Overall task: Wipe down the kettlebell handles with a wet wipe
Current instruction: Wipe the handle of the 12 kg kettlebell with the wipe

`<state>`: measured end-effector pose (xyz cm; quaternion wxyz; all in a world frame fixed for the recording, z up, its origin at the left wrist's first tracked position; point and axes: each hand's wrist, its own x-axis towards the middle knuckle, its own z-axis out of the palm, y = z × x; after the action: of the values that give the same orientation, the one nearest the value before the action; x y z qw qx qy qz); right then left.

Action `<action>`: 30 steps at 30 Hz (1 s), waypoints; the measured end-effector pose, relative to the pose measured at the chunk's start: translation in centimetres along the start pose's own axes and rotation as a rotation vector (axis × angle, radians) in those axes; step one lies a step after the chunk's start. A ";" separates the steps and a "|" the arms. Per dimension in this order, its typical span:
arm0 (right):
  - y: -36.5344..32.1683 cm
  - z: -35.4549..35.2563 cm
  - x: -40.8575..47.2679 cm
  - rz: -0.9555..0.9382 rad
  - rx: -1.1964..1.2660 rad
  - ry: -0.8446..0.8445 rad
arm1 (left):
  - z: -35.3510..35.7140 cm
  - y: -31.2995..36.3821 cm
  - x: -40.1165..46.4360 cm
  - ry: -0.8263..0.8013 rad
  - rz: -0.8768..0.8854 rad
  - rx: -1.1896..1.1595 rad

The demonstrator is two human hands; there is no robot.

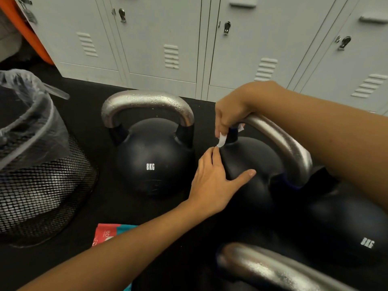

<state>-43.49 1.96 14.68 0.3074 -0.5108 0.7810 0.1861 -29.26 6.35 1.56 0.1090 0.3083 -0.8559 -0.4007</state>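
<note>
Head view: three kettlebells on a black floor before grey lockers (168, 34); right hand (231, 114) curled over the far end of the middle handle (289, 148), fingers pressed together and pinching a white wipe (222, 140) against the post where steel meets black; a loose tail of wipe hanging below, just above the left fingertips; left hand (214, 181) flat on the middle bell (252, 164), thumb splayed out across the dome, other fingers close together, seemingly steadying. Left bell (151, 160) upright, its handle (147, 103) beaded with droplets, so probably already done; near handle (262, 267) low in frame, blurred, state hard to judge. Lined mesh bin (37, 156) at far left; wipe pack (107, 233) on the floor, partly under the left forearm. Risks from here: wipe small and bunched, so likely to slip out of the pinch or tear on the post's edge; only a sliver touching steel, so patches of the arch easily missed; wet steel slick under the grip, so a slide of the hand possible; middle bell close against the right one (346, 227), so a shove could knock them together near the left fingers; drips onto the floor making it slippery.
</note>
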 end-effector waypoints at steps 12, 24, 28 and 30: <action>2.3 0.2 -0.7 0.128 0.474 0.130 | 0.1 -0.4 0.2 0.034 0.019 -0.031; 6.0 2.2 -3.2 0.051 1.148 0.040 | 0.2 -0.3 0.2 0.073 0.033 0.011; 6.3 2.1 -3.8 0.007 1.128 -0.023 | 0.4 -0.3 0.0 0.087 0.027 -0.005; 6.2 2.5 -3.0 0.037 1.123 0.024 | 0.5 -0.2 0.0 0.083 0.026 -0.009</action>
<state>-47.51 8.02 14.68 0.5197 -0.2570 0.7727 -0.2586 -29.34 6.58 1.06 0.1508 0.3130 -0.8528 -0.3900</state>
